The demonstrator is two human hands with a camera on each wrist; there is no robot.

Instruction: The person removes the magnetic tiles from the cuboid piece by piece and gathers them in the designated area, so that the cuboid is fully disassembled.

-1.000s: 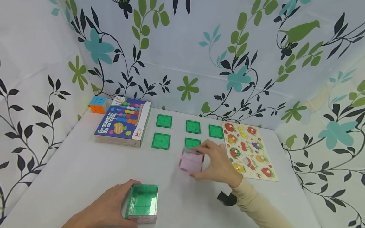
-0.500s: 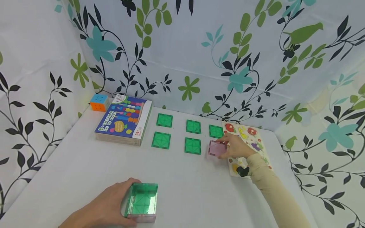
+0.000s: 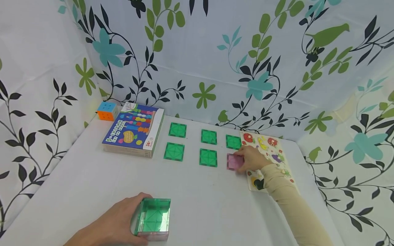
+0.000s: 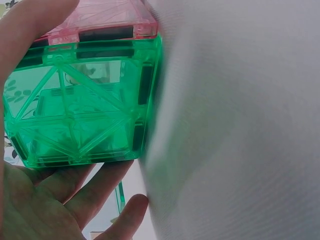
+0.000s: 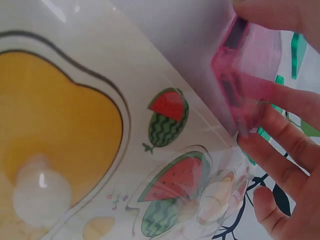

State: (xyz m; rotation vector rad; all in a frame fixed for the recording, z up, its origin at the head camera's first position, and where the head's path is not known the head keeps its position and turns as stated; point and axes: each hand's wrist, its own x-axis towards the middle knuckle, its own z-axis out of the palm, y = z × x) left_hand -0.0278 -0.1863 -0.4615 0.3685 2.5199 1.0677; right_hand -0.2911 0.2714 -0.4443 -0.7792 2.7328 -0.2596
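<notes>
Near the table's front edge, my left hand (image 3: 115,218) grips a small open-topped box of magnetic tiles (image 3: 155,217). Its thumb lies on one side and its fingers on the other. In the left wrist view, the box shows a green side (image 4: 75,110) and a pink tile (image 4: 107,20) joined along one edge. At the right, my right hand (image 3: 251,158) pinches a pink magnetic tile (image 3: 233,162) between thumb and fingers, at the table surface. That tile is in front of a green magnetic tile (image 3: 233,141); its right part is hidden behind the fingers.
Several green magnetic tiles (image 3: 208,157) lie flat in two rows. A fruit puzzle board (image 3: 286,171) with knobs sits under the right wrist. At the back left are a boxed game (image 3: 132,131) and a puzzle cube (image 3: 106,111). Patterned cloth (image 3: 197,51) hangs behind the white table (image 3: 191,198).
My right hand has carried the pink tile rightward and away from me, then lowered it in front of the rightmost green tile. The left hand and box have stayed in place.
</notes>
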